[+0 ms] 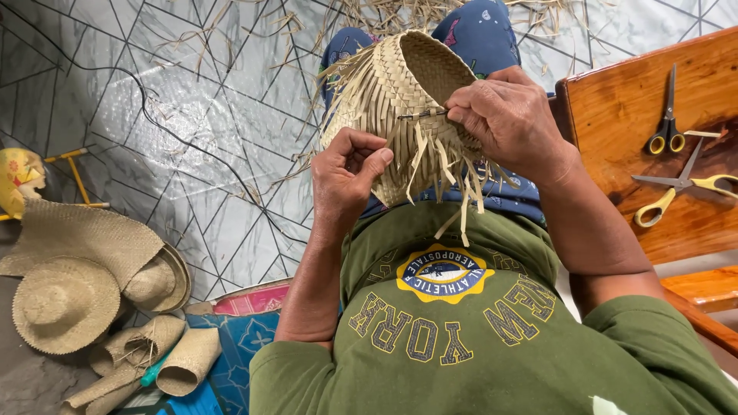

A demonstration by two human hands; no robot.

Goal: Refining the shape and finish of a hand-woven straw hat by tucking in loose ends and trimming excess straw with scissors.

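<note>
Green shirt cloth (pixel 461 338) fills the near edge of the view, and just beyond it the half-woven straw hat (pixel 400 100) rests on the person's lap, brim side toward the body, its crown opening tilted up and to the right, loose strip ends (pixel 453 173) hanging from the unfinished rim. Both hands sit at that rim. At the right side of the hat, the right hand (pixel 511 123) is curled nearly closed, thumb and forefinger pinching a thin dark needle-like tool (pixel 421 114) that lies roughly level, pointing left into the weave. Lower down on the left, the left hand (pixel 346 173) is also mostly closed, its fingertips pressing a strip against the hat's wall. To the right, on the wooden bench (pixel 615 115), lie two yellow-handled scissors (pixel 667 131). Far left on the floor lie finished straw hats (pixel 65 303) and woven pieces.
</note>
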